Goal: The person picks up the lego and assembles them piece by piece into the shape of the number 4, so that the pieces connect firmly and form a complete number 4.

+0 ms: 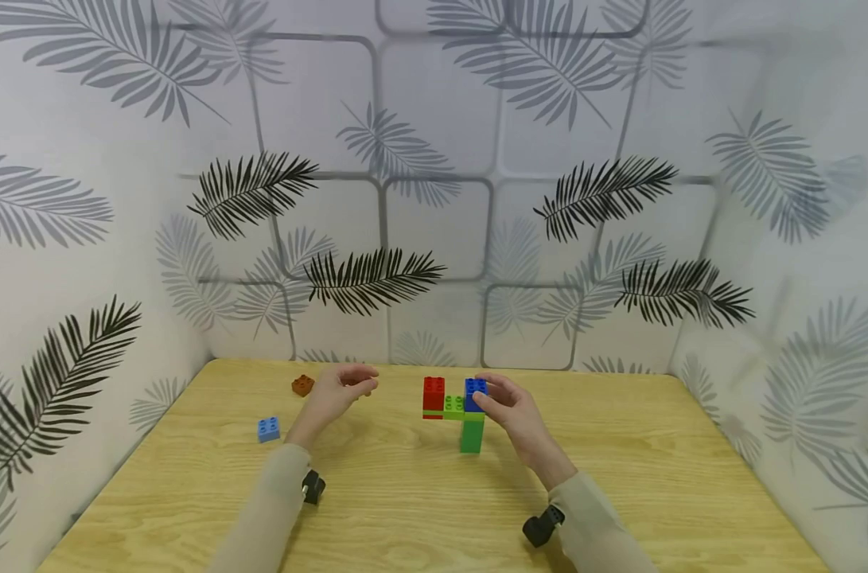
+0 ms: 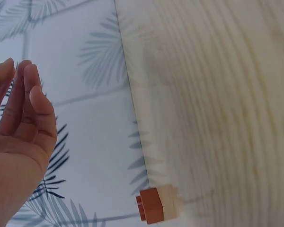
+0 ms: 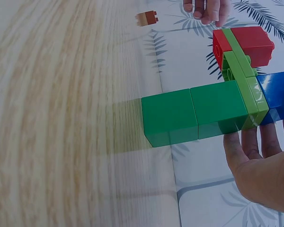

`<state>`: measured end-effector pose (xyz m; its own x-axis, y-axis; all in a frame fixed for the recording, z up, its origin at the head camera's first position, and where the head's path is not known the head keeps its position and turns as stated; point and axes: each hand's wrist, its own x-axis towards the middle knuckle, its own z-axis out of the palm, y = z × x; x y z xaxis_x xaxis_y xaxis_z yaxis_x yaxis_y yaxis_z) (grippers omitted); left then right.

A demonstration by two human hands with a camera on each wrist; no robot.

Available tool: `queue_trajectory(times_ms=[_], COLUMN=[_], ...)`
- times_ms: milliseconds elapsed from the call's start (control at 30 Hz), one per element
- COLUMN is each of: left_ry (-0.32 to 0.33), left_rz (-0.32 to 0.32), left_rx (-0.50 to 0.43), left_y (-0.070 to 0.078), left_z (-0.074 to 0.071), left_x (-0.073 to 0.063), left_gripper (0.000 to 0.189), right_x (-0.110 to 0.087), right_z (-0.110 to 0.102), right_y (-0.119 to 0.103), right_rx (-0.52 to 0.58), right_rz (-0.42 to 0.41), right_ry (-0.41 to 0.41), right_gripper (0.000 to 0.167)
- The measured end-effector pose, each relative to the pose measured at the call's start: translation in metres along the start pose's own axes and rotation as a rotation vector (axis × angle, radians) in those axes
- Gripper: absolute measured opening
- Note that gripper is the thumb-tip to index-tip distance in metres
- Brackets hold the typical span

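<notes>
A toy-brick structure stands on the table. Its column of two green bricks [image 3: 170,116] carries a long lime-green plate [image 1: 453,415] that juts out to the left. A red brick [image 1: 434,390] sits on the plate's left end, with another red piece [image 3: 218,49] under it. On the right end, above the column, is a dark blue brick [image 1: 472,385]. My right hand [image 1: 521,414] pinches this blue brick, thumb in front and fingers behind. Left of the structure, my left hand [image 1: 339,391] hovers with loosely bent fingers and holds nothing.
An orange-brown brick [image 1: 303,386] lies near the table's back edge, just left of my left hand. Closer to me is a light blue brick [image 1: 268,430]. A patterned wall [image 1: 434,318] rises behind the wooden table [image 1: 419,509].
</notes>
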<state>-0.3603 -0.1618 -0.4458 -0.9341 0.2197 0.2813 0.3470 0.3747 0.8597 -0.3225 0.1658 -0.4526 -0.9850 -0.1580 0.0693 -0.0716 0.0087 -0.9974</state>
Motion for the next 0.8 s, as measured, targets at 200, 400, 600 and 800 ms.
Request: queue_trajectory(times_ms=[200,400,600,800], left_ry=[0.108,0.133,0.105,0.048], left_rz=[-0.036,-0.073,-0.107,-0.167], left_rx=[0.083,0.140,0.143,0.152], left_y=[-0.014,-0.026,-0.036,-0.047], left_z=[-0.019,-0.040,-0.060,-0.075], left_x=[0.006,0.007,0.009,0.011], left_gripper=[0.022,0.023,0.027,0.035], right_x=[0.000,-0.001,-0.001,-0.001], right_z=[0.000,0.000,0.000,-0.001], right_y=[0.001,0.001,-0.001,-0.001], right_rx=[-0.001,0.027,0.032,0.031], right_rz=[-0.008,0.000,0.005,0.009], right_ry=[-0.004,0.004,0.007,0.002], right_gripper=[0.053,0.045,0.044,0.045])
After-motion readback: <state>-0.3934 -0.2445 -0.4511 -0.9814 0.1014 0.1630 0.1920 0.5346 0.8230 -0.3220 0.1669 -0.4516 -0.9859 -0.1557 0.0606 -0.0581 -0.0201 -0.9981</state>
